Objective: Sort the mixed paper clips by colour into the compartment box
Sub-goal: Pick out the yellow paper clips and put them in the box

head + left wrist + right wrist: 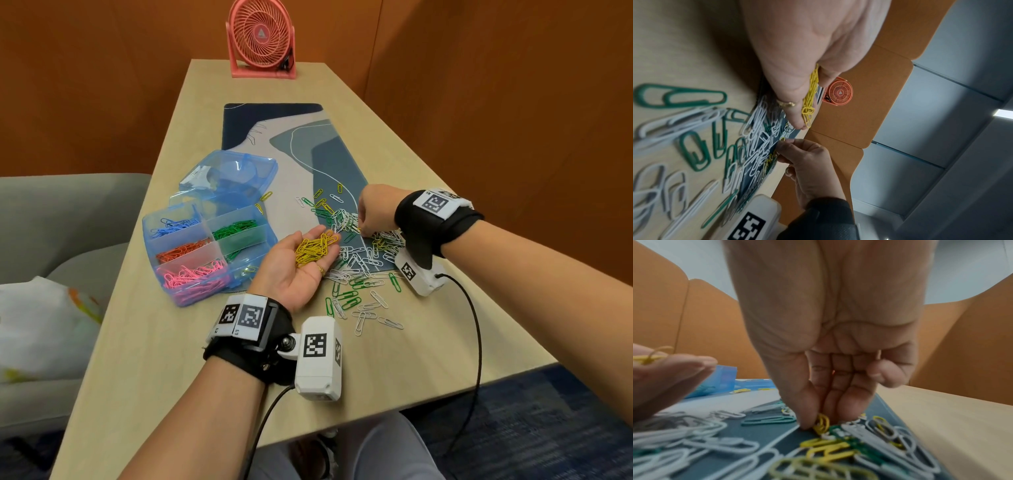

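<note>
Wooden table [404,363], patterned mat [298,137], orange walls [85,85], pink fan [261,37]

Both forearms are bare. Each wrist wears a wide black strap [442,222] topped with white tags printed with black square codes. A white boxy camera housing [318,359] hangs off the left wrist strap on a metal ball joint with visible screws, and a black code is printed on its face. A matching white housing [419,274] sits under the right wrist. A thin black cable [476,342] runs from each housing. A gold ring [321,269] circles a finger of the left hand [298,270]. Grey trousers [387,452] cover the knees.
</note>
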`<state>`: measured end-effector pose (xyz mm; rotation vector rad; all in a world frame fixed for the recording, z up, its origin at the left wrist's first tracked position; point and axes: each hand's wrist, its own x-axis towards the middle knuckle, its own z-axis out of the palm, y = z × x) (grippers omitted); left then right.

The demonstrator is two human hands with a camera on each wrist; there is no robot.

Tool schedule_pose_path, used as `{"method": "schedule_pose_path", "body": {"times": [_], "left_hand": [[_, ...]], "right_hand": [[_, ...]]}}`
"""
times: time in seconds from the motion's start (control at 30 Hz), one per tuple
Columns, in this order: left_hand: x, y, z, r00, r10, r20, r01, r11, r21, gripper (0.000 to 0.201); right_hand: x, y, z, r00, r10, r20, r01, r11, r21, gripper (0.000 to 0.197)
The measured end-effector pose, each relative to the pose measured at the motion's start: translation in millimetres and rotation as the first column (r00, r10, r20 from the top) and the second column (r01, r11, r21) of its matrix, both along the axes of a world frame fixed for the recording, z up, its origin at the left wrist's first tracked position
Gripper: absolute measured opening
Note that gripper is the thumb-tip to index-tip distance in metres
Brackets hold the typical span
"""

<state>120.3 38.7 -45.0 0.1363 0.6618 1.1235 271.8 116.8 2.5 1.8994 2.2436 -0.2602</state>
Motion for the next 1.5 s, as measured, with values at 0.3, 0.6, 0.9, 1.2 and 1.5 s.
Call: {"method": "schedule_pose_path", "body": {"times": [0.3, 0.6, 0.9, 1.2, 1.5], "left_hand": [[-0.7, 1.2, -1.7, 1.0, -0.009, 0.011, 0.009, 1.0, 0.0, 0.04], [-0.3, 2.2, -2.2, 1.0, 0.002, -0.003, -0.002, 1.0, -0.012, 0.041], [-2.4, 0.3, -1.1, 0.996, -0.009, 0.089, 0.009, 1.0, -0.001, 0.043], [-0.7, -1.0, 2.5, 0.999, -0.019, 0.043, 0.02, 1.0, -0.019, 0.042], [-0.1, -1.8, 2.9, 0.998, -0.014, 0.062, 0.015, 1.0, -0.015, 0.041]], "right_hand": [[8.6, -7.9, -4.6, 0.992, -0.006, -0.122, 0.003, 1.0, -0.02, 0.015], [7.7, -15.3, 23.1, 0.86, -0.03, -0.509, -0.056, 0.987, -0.153, 0.006], [-25.4, -27.4, 31.1, 0.863, 0.151, -0.482, -0.214, 0.974, -0.077, 0.012], [31.9, -12.1, 9.3, 0.992, -0.054, -0.116, 0.048, 0.997, -0.059, 0.012], [40.8, -9.8, 2.9, 1.0, -0.03, 0.005, 0.03, 0.999, -0.016, 0.013]]}}
